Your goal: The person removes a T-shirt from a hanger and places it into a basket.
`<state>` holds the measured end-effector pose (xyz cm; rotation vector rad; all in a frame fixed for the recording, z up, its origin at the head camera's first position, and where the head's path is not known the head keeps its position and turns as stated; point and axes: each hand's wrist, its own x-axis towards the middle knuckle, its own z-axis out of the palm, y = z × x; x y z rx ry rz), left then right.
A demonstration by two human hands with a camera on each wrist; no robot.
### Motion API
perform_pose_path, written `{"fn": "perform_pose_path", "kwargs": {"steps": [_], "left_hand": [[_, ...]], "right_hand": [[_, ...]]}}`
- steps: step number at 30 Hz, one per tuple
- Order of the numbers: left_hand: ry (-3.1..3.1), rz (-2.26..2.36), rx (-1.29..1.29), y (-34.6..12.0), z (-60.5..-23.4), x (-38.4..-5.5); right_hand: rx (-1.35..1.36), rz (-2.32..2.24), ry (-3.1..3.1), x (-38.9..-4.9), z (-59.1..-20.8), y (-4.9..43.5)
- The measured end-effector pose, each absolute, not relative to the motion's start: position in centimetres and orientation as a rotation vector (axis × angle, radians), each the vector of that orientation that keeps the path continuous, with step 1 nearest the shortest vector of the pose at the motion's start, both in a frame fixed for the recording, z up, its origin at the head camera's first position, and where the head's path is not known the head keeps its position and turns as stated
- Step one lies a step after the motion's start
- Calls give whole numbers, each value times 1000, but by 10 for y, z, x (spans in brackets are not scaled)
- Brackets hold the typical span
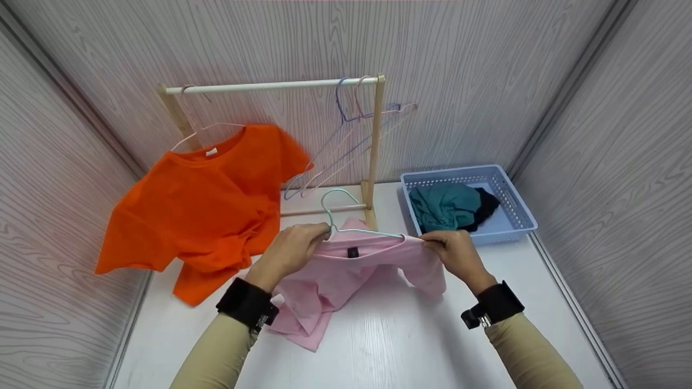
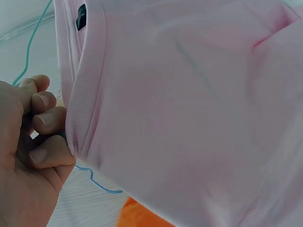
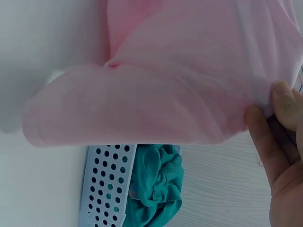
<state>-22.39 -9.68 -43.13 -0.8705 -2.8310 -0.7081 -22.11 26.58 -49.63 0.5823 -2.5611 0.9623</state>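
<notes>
A pink T-shirt (image 1: pixel 346 281) hangs over the white table between both hands, with a mint-green hanger (image 1: pixel 373 232) in its neck opening and a black label at the collar. The hanger's hook rises above the collar, and its right arm runs into the shirt. My left hand (image 1: pixel 294 248) grips the hanger and the collar's left side. In the left wrist view, the fingers (image 2: pixel 49 153) curl at the collar edge. My right hand (image 1: pixel 457 254) pinches the shirt's right shoulder between thumb and fingers. Cloth hides the hanger's right end.
Behind the hands stands a clothes rack (image 1: pixel 270 85) of wood with a white rail. An orange T-shirt (image 1: pixel 211 189) hangs from its left end on a pink hanger. Blue and pink hangers (image 1: pixel 346 119) hang at the right. A blue basket (image 1: pixel 503 216) holds teal and black clothes (image 1: pixel 446 205).
</notes>
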Motion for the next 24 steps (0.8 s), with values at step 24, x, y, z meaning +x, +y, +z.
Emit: {"fn": "perform_pose_path", "kwargs": {"steps": [24], "left_hand": [[-2914, -780, -941, -128, -423, -220]], "right_hand": [[347, 995, -2522, -222, -516, 289]]}}
